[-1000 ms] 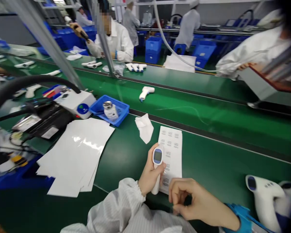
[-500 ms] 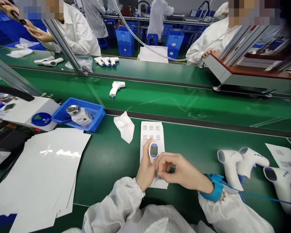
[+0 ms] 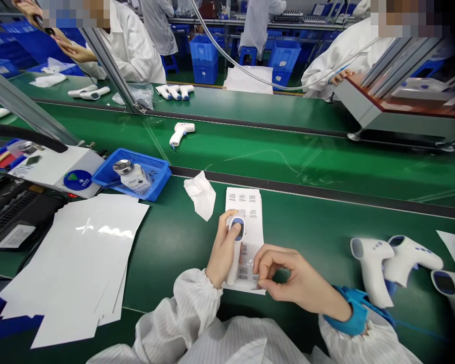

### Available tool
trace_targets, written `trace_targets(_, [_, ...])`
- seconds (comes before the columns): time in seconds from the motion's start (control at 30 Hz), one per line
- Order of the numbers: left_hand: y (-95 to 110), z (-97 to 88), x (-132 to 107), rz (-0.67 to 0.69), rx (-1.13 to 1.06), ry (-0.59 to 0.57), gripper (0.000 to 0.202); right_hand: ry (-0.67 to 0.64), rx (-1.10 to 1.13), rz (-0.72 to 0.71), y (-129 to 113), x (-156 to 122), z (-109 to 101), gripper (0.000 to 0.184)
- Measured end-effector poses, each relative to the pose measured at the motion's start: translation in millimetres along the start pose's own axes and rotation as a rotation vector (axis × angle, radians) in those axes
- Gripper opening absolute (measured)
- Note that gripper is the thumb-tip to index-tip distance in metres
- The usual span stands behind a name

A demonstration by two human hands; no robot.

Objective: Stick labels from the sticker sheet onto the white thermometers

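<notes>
A white infrared thermometer [image 3: 232, 265] with a blue-rimmed screen is held upright in my left hand [image 3: 219, 255], whose thumb lies over the screen. Beneath it on the bench is a white sheet of printed labels [image 3: 253, 232]. My right hand [image 3: 291, 273], with a blue strap [image 3: 351, 313] around its wrist, is just right of the thermometer, over the sheet's lower right edge. Its thumb and index finger are pinched together; anything between them is too small to make out. A crumpled white paper [image 3: 202, 196] lies beyond my left hand.
White thermometers [image 3: 373, 268] lie at the right. Large white sheets [image 3: 87, 258] cover the left, near a blue tray [image 3: 161, 177] holding a bottle [image 3: 136, 179]. Another thermometer [image 3: 181, 132] rests on the green belt [image 3: 250, 156]. Co-workers in white coats [image 3: 134, 50] are across the bench.
My right hand has moved away from the thermometer, rightward. The thermometer has turned so its handle shows, and my left thumb has come onto its screen. The view has shifted slightly.
</notes>
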State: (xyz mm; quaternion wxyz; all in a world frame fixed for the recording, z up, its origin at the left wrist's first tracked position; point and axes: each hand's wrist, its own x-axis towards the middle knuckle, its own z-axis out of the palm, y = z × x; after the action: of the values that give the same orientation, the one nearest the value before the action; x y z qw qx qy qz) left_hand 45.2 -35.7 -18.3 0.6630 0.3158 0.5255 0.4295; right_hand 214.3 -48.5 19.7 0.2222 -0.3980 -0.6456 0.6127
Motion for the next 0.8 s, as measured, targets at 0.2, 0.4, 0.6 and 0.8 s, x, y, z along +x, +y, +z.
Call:
trace_targets(0.2, [4.5,-1.7,-6.7,0.049,-0.045,-0.062,0.033,0.005,0.024,0.000,0.9,-1.8,0.6,0.011])
trace_targets(0.4, [6.9,-0.5,-5.4,-0.005,-0.027,-0.023,0.035,0.004,0.029,0.007,1.8,-2.6,1.7,0.011])
trace_targets(0.6, [8.7,-9.2,-9.4,0.060,-0.127,-0.104,0.051,0.002,0.029,0.025,5.1,-3.6,1.7,0.011])
trace_targets(0.8, [22.7,-28.4,-20.7,0.024,-0.072,0.039,0.074,-0.006,-0.006,0.027,4.0,-2.5,2.9,0.012])
